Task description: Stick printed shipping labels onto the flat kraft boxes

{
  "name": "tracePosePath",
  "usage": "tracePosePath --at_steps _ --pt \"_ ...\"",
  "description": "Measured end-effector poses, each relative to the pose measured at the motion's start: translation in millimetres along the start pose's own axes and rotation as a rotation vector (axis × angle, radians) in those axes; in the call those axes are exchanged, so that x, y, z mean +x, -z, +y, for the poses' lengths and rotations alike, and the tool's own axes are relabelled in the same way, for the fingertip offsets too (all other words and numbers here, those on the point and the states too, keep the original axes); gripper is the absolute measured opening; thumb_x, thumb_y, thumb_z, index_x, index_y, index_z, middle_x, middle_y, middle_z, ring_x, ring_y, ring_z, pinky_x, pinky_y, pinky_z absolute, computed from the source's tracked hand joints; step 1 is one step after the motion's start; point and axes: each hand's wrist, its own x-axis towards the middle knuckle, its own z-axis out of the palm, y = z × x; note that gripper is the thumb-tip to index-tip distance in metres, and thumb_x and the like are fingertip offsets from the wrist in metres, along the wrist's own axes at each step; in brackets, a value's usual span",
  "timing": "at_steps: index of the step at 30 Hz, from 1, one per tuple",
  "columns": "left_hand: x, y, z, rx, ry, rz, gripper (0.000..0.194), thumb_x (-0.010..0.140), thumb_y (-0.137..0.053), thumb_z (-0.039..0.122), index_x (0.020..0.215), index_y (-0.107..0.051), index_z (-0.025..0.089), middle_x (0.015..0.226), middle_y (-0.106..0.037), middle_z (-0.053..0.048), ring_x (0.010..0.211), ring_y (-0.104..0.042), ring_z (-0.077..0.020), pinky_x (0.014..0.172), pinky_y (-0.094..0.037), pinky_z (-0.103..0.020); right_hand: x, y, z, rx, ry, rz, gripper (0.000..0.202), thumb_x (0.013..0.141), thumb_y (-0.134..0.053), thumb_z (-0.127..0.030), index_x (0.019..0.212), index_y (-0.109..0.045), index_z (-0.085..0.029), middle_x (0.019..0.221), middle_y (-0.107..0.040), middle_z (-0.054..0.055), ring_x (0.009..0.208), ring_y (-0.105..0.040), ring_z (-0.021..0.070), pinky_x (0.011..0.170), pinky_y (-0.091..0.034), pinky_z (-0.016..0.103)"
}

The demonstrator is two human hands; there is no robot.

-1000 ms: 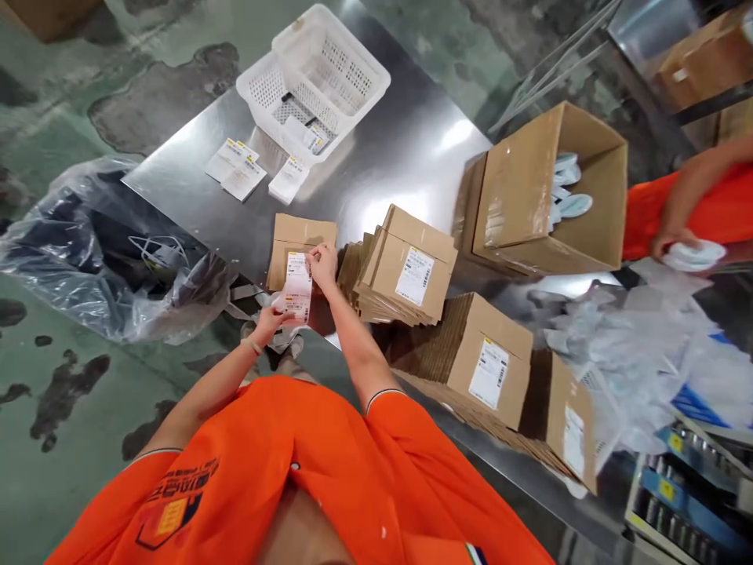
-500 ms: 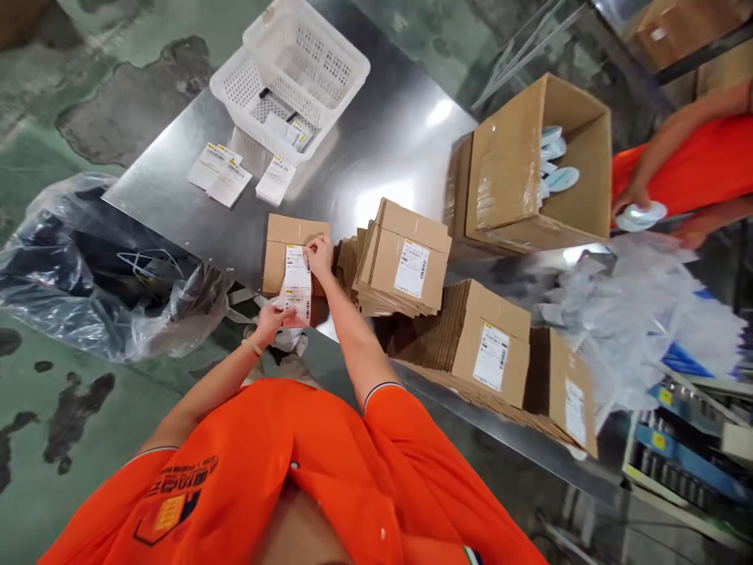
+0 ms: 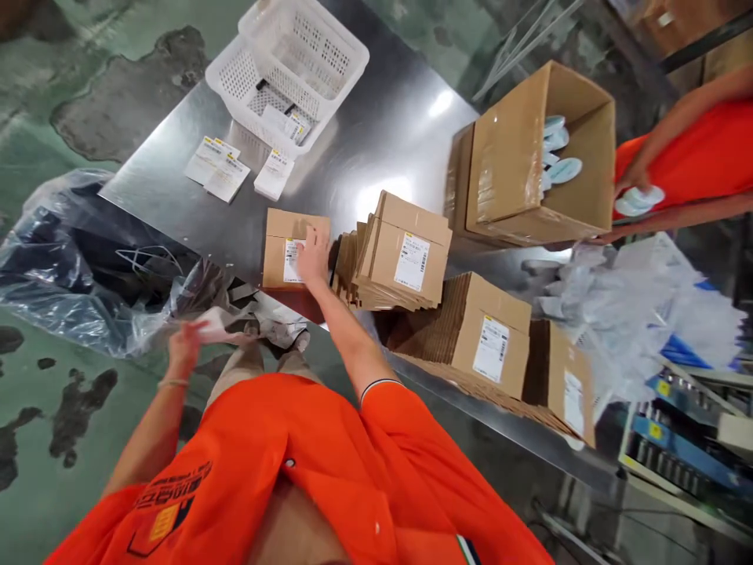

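Observation:
My right hand (image 3: 314, 253) lies with its fingers spread on a flat brown carton (image 3: 279, 224) at the table's edge, touching a white printed label (image 3: 292, 263) on its face. Out to the left, my left hand (image 3: 185, 349) is closed on one end of a pale pinkish paper strip (image 3: 216, 326), smeared by motion. That hand is over the near side of a clear plastic bag (image 3: 76, 314). Just right of my right hand leans a stack of flat cartons (image 3: 382, 271), its top one bearing a similar label (image 3: 412, 263).
More labelled flat cartons (image 3: 500, 310) line the front edge. A white basket (image 3: 347, 74) and loose label stacks (image 3: 274, 174) are on the steel table (image 3: 405, 118). At right, a co-worker's hand (image 3: 635, 180) holds pale oval items beside an open box (image 3: 511, 157).
My left hand has swung left from the carton with the paper strip. One label now lies flat on the carton, and my right hand has gone from pinching to resting on it.

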Motion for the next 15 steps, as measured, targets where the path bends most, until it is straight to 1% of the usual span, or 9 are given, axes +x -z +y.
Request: tracePosePath --at_steps 1,2,3,4,6,8,9,12,15 --pt "2.6 19.1 9.0 -0.037 -0.041 0.119 0.071 0.068 -0.063 0.098 0.068 -0.071 0.028 0.054 -0.068 0.0 0.06 -0.065 -0.0212 0.065 -0.059 -0.04 -9.8 -4.5 -3.6 -0.011 0.061 -0.056 0.058 0.102 -0.058 -0.026 0.158 -0.05 -0.014 0.167 -0.044 0.024 0.159 -0.037 0.0351 0.13 -0.032 0.056" --pt "5.9 33.8 19.6 -0.101 -0.106 0.263 0.059 0.062 -0.079 0.086 0.071 -0.073 0.028 0.059 -0.071 0.002 0.063 -0.067 -0.021 0.072 -0.061 -0.042 -18.7 -8.7 -6.1 -0.011 0.11 -0.113 0.059 0.103 -0.058 -0.028 0.159 -0.049 -0.014 0.169 -0.043 0.023 0.161 -0.036 0.0337 0.133 -0.029 0.055" --pt "10.0 43.1 31.1 -0.139 -0.16 0.331 0.051 0.061 -0.088 0.075 0.08 -0.076 0.029 0.068 -0.076 0.003 0.069 -0.07 -0.021 0.08 -0.063 -0.045 -25.8 -11.9 -7.0 -0.003 0.137 -0.157 0.059 0.103 -0.058 -0.028 0.159 -0.049 -0.014 0.169 -0.044 0.022 0.162 -0.035 0.0322 0.134 -0.027 0.054" --pt "14.7 46.6 42.7 -0.162 -0.209 0.379 0.047 0.061 -0.091 0.066 0.089 -0.079 0.03 0.074 -0.078 0.004 0.074 -0.072 -0.0208 0.086 -0.064 -0.047 -30.7 -13.7 -6.2 0.007 0.139 -0.178 0.058 0.103 -0.056 -0.027 0.159 -0.05 -0.014 0.17 -0.044 0.022 0.163 -0.034 0.031 0.135 -0.026 0.053" --pt "26.5 35.6 63.5 -0.13 -0.282 0.391 0.049 0.071 -0.088 0.056 0.112 -0.08 0.031 0.087 -0.081 0.005 0.081 -0.073 -0.0198 0.091 -0.063 -0.045 -34.0 -12.6 0.3 0.023 0.087 -0.139 0.055 0.104 -0.051 -0.023 0.158 -0.051 -0.013 0.17 -0.044 0.022 0.164 -0.033 0.0304 0.135 -0.026 0.053" --pt "41.3 3.3 78.3 0.029 -0.306 0.296 0.052 0.082 -0.08 0.047 0.131 -0.075 0.03 0.098 -0.082 0.003 0.087 -0.074 -0.0188 0.091 -0.062 -0.039 -31.7 -6.5 11.2 0.025 -0.048 -0.031 0.056 0.104 -0.047 -0.021 0.158 -0.05 -0.01 0.171 -0.04 0.024 0.163 -0.034 0.0337 0.132 -0.031 0.056" --pt "49.3 -18.5 83.2 0.139 -0.307 0.241 0.05 0.081 -0.078 0.04 0.129 -0.077 0.025 0.101 -0.081 0.0 0.089 -0.074 -0.0203 0.092 -0.061 -0.038 -30.0 -2.6 17.2 0.027 -0.139 0.022 0.056 0.103 -0.046 -0.021 0.158 -0.05 -0.009 0.171 -0.038 0.026 0.161 -0.037 0.0365 0.129 -0.036 0.059" --pt "71.2 -87.8 89.4 0.495 -0.203 0.019 0.033 0.072 -0.078 0.018 0.105 -0.083 0.017 0.098 -0.081 -0.011 0.107 -0.075 -0.0343 0.099 -0.058 -0.044 -27.2 6.1 32.4 0.097 -0.379 0.094 0.051 0.102 -0.046 -0.025 0.15 -0.055 -0.008 0.164 -0.043 0.032 0.148 -0.052 0.0418 0.116 -0.049 0.063" --pt "83.9 -133.4 87.5 0.655 -0.128 -0.085 0.018 0.066 -0.079 0.011 0.082 -0.079 0.02 0.082 -0.077 -0.014 0.109 -0.074 -0.0444 0.098 -0.056 -0.052 -29.1 6.6 36.3 0.186 -0.404 0.105 0.044 0.103 -0.046 -0.03 0.14 -0.061 -0.011 0.158 -0.049 0.031 0.14 -0.058 0.0406 0.113 -0.051 0.062"
